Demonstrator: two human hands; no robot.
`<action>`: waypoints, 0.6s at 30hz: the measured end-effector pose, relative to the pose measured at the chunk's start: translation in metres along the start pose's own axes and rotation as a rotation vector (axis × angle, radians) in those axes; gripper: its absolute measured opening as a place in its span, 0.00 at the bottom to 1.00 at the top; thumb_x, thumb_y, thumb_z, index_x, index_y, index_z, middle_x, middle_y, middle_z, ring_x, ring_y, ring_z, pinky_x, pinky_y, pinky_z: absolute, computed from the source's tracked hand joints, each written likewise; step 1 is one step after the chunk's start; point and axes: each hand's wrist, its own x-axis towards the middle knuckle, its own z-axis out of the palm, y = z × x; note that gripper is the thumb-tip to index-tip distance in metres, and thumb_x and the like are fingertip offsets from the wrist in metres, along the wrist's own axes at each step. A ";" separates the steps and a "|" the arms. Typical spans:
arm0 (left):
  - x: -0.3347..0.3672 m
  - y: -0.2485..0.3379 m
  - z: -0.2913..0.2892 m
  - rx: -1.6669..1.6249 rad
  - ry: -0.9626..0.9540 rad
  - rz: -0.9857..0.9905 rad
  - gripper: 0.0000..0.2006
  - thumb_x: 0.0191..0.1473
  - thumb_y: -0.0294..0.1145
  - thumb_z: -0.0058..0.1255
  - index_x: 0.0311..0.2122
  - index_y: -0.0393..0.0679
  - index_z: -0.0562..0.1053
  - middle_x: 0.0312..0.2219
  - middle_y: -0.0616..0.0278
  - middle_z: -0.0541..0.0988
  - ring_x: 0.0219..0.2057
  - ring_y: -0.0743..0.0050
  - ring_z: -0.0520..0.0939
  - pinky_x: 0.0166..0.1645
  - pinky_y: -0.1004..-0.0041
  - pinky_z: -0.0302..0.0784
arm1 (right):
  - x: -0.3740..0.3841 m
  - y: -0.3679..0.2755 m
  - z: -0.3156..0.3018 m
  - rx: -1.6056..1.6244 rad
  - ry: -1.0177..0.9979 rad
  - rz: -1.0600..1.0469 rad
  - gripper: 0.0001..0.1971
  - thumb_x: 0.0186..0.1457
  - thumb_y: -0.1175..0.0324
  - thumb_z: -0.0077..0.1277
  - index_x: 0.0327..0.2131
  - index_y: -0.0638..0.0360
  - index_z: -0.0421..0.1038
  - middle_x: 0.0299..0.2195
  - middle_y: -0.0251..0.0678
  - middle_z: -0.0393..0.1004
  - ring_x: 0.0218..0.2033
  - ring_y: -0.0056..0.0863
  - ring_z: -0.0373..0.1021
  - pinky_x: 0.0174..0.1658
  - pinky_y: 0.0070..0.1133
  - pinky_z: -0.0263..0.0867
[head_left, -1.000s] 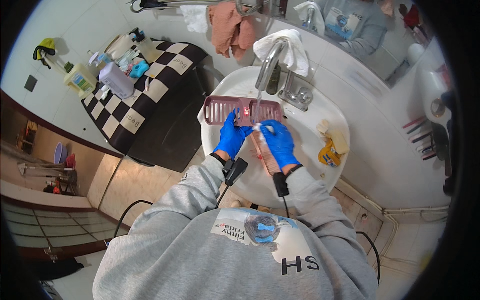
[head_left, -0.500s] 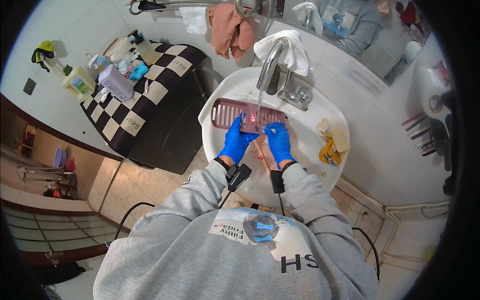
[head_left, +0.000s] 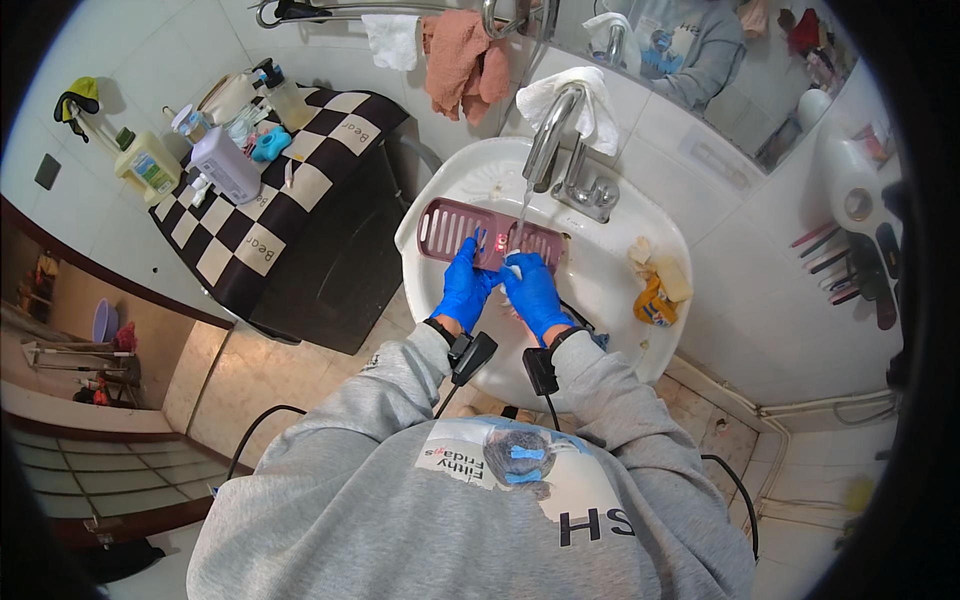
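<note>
A mauve double soap dish (head_left: 452,240) with slotted compartments lies tilted over the white sink basin (head_left: 625,350), under the running faucet (head_left: 549,140). My left hand (head_left: 465,287), in a blue glove, grips its near edge around the middle, fingers on the slots. My right hand (head_left: 532,293), also gloved in blue, is closed at the dish's right compartment, next to the water stream. Something small and whitish shows at its fingertips; its kind I cannot make out. Beside the right wrist, a thin dark object (head_left: 580,318) is partly hidden.
Yellow soap bars (head_left: 672,278) and an orange wrapper (head_left: 652,303) rest on the sink's right side. A white cloth (head_left: 590,100) drapes over the faucet. To the left, bottles, including a lilac one (head_left: 226,165), stand on a checkered cover (head_left: 215,255).
My right hand has moved left and closer to my left hand, with its fingers now closed at the dish's middle. The pinkish streaked shape below the dish is mostly out of sight.
</note>
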 end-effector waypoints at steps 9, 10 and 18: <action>-0.003 0.018 0.016 0.023 -0.104 -0.153 0.22 0.57 0.42 0.39 0.53 0.43 0.60 0.49 0.54 0.67 0.48 0.56 0.70 0.48 0.61 0.71 | -0.007 -0.007 -0.037 -0.392 -0.097 -0.088 0.10 0.46 0.68 0.48 0.35 0.57 0.66 0.32 0.44 0.66 0.35 0.45 0.65 0.35 0.34 0.64; -0.003 0.012 0.022 0.044 -0.099 -0.152 0.22 0.57 0.43 0.39 0.53 0.43 0.60 0.49 0.54 0.67 0.48 0.56 0.71 0.48 0.62 0.71 | -0.007 -0.010 -0.026 -0.258 -0.077 -0.043 0.09 0.48 0.67 0.46 0.34 0.58 0.66 0.31 0.44 0.66 0.33 0.44 0.65 0.34 0.34 0.63; 0.002 -0.006 0.023 0.143 0.004 0.034 0.20 0.59 0.39 0.34 0.55 0.43 0.58 0.49 0.55 0.67 0.48 0.57 0.70 0.50 0.60 0.70 | -0.021 -0.018 -0.040 -0.570 -0.094 -0.335 0.10 0.53 0.62 0.41 0.33 0.59 0.65 0.32 0.48 0.67 0.33 0.45 0.66 0.35 0.34 0.63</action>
